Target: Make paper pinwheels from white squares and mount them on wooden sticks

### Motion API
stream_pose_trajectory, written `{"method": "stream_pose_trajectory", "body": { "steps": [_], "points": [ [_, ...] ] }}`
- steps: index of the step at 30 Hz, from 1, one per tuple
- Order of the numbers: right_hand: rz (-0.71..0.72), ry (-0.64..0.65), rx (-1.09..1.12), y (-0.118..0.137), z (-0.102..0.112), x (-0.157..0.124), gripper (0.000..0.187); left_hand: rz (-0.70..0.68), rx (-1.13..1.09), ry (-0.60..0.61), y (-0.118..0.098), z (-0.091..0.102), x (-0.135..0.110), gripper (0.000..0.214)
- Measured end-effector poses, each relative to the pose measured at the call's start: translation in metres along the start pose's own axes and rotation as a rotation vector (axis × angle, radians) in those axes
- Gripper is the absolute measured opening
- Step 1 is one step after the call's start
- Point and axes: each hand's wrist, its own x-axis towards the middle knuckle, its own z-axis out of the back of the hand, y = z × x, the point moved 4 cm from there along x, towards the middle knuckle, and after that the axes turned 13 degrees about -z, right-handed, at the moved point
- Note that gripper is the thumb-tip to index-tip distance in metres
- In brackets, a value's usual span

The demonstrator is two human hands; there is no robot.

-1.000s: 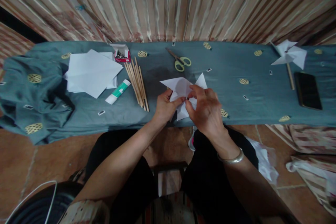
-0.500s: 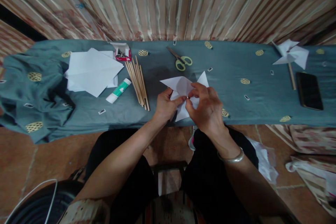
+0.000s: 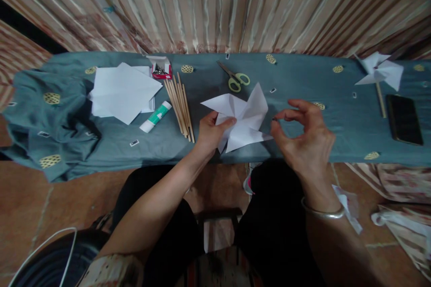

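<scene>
A folded white paper pinwheel is held near its centre by my left hand, thumb on top and fingers beneath. To its right, my right hand is raised and apart from the paper, thumb and index finger pinched on a small dark thumbtack. A red-and-white box of shiny metal tacks stands open at the back left. Beside it lie several wooden sticks. Scissors with pale green handles rest behind the pinwheel.
A stack of white paper and a green-and-white glue stick lie at the left. A finished pinwheel on a stick and a black phone are at the far right. A teal cloth covers the table; pleated curtains hang behind.
My right hand has moved from the pinwheel's centre out to the right, taking the tack with it. My left hand still holds the paper, whose right-hand blades now show fully.
</scene>
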Motion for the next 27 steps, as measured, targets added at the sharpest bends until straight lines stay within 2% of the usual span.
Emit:
{"method": "stream_pose_trajectory", "body": {
  "steps": [4,8,12,15,18,19,22,27],
  "points": [
    [-0.026,0.100,-0.141,-0.038,-0.021,0.002,0.037,0.059,-0.071,-0.028,-0.001,0.005,0.003,0.027],
    [0.039,0.183,-0.228,-0.054,-0.045,-0.006,0.036,0.104,-0.128,-0.045,-0.001,0.006,0.002,0.031],
    [0.078,0.204,-0.268,-0.055,-0.040,-0.006,0.033,0.148,-0.157,-0.041,0.002,0.005,0.001,0.035],
    [0.091,0.087,-0.219,-0.045,-0.018,-0.003,0.031,0.170,-0.195,-0.045,0.003,0.005,0.001,0.036],
    [0.178,-0.025,-0.096,-0.022,-0.003,-0.008,0.029,0.186,-0.224,-0.037,0.001,0.004,-0.001,0.036],
    [0.240,-0.023,-0.055,-0.012,-0.003,-0.013,0.029,0.190,-0.228,-0.035,0.000,0.004,-0.001,0.036],
    [0.384,0.109,0.009,0.014,-0.016,-0.032,0.035,0.191,-0.227,-0.039,-0.004,0.003,-0.001,0.036],
    [0.440,0.141,-0.048,0.027,-0.036,-0.049,0.032,0.175,-0.247,-0.049,-0.008,0.002,-0.001,0.032]
  ]
}}
